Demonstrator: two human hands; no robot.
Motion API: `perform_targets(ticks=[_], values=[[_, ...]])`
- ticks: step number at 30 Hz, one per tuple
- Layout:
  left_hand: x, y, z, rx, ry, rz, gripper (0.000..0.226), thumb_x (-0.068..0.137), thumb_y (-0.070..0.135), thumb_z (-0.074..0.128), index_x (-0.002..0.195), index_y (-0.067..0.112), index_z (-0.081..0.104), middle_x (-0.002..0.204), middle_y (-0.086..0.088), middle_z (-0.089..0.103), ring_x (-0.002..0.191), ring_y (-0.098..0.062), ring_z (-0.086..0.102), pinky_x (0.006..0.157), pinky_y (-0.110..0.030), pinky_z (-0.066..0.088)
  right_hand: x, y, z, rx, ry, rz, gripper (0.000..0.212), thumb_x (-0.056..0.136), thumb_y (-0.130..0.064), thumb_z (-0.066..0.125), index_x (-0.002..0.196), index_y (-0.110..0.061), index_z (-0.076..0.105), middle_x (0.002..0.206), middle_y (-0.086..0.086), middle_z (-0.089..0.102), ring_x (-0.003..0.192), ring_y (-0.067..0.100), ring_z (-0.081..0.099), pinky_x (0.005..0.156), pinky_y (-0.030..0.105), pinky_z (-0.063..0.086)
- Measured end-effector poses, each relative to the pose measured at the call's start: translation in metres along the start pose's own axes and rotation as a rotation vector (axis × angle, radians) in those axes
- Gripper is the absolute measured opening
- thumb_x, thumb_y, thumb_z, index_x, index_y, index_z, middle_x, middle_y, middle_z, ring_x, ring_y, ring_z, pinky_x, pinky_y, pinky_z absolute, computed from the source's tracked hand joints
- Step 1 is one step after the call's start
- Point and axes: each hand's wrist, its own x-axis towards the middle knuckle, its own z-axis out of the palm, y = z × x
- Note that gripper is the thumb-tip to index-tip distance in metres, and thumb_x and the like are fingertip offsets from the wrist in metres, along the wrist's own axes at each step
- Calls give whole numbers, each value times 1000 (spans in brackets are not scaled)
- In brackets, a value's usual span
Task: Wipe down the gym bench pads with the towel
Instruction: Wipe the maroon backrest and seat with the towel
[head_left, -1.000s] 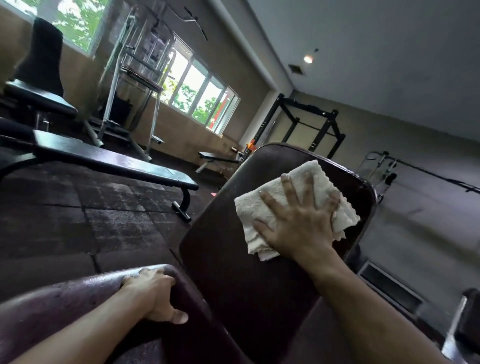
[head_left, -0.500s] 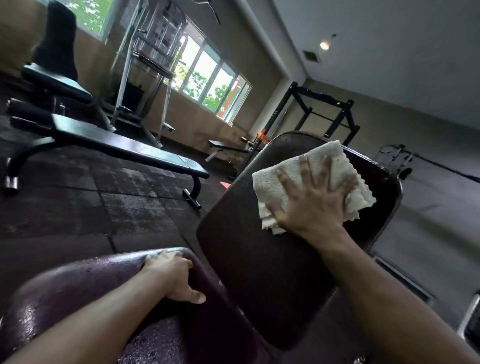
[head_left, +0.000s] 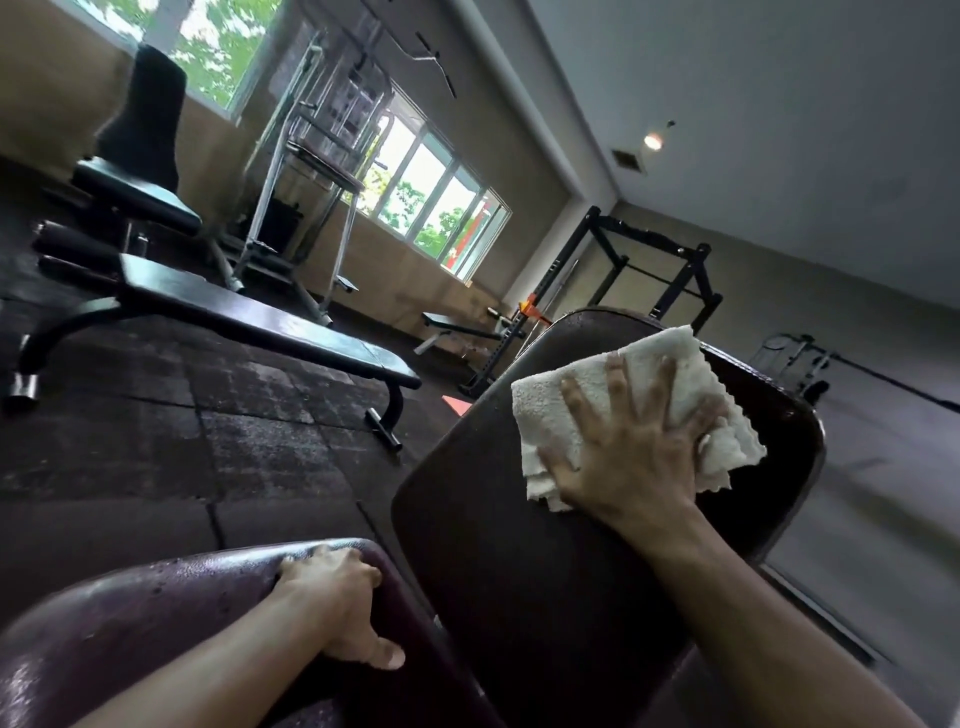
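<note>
The right hand (head_left: 631, 457) presses flat, fingers spread wide, on the towel (head_left: 566, 410) near the top edge of the back pad (head_left: 498, 545). It's soft, folded terry, light and likely to bunch, so palm pressure suits. The left hand (head_left: 337, 608) grips the seat pad (head_left: 156, 613) edge; smooth vinyl, beaded wet.

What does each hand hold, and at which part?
Right hand presses flat on the towel's middle; left hand grips the seat pad's end edge.

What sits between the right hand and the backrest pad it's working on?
In the head view, a folded white towel lies between the right hand and the backrest pad; spread fingers press it flat against the pad's upper part.
</note>
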Motion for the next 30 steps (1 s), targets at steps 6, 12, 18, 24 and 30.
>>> perform_targets(ticks=[6,12,18,24,30], values=[[1,0,1,-32,20,7,103,62,87,58,148,34,38,151,3,37,139,-26,32,108,-51,35,-4,-9,-9,-8,-16,-15,87,84,-89,7,158,-44,15,170,11,-2,147,54,-21,100,82,-19],[2,-2,3,-22,18,-1,106,61,89,54,150,36,34,154,2,33,142,-27,30,110,-52,33,3,-17,7,7,-35,-3,79,89,-84,5,159,-47,2,169,7,-16,140,52,-39,102,84,-13],[2,-2,4,12,20,4,103,61,90,52,148,37,36,153,3,34,140,-27,31,108,-53,33,-20,-11,9,-25,-43,-103,74,90,-84,5,156,-53,19,171,7,3,148,53,-21,105,82,-11],[2,-3,-1,-37,3,-3,105,62,89,56,149,34,36,152,1,36,139,-28,33,109,-53,34,10,-3,-2,-59,-25,-57,78,87,-88,7,156,-54,9,171,0,-5,148,51,-22,104,84,-7],[3,0,-3,-18,-32,-24,107,60,89,58,149,34,38,153,1,36,140,-29,33,108,-57,36,-10,-18,13,-49,-8,-119,76,89,-85,14,152,-49,36,169,6,18,151,52,-10,106,84,-4]])
